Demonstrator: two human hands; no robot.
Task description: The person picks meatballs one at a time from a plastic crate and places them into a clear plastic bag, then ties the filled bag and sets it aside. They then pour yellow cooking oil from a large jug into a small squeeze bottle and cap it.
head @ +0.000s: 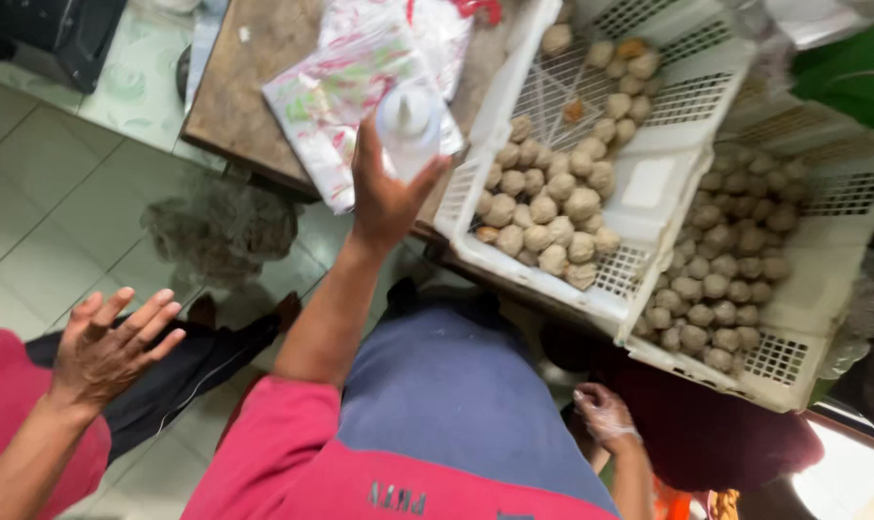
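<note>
Head view: pale tiled floor [61,207]; brown table [254,72] bearing printed bags [345,82]. Two white crates [649,183] hold round beige balls [543,217]. Right hand [384,197] grips a white bottle [410,130] above the table edge. Left hand [109,347] is empty, fingers spread, over the floor.

Your right grip [384,197] holds a small squeeze bottle [408,130] of cloudy white plastic with a rounded shoulder and a short cone-shaped nozzle on top. It sits at the fingertip end of the grip, pinched between thumb and fingers. Its lower body is covered by them, and its nozzle points away from your wrist.
</note>
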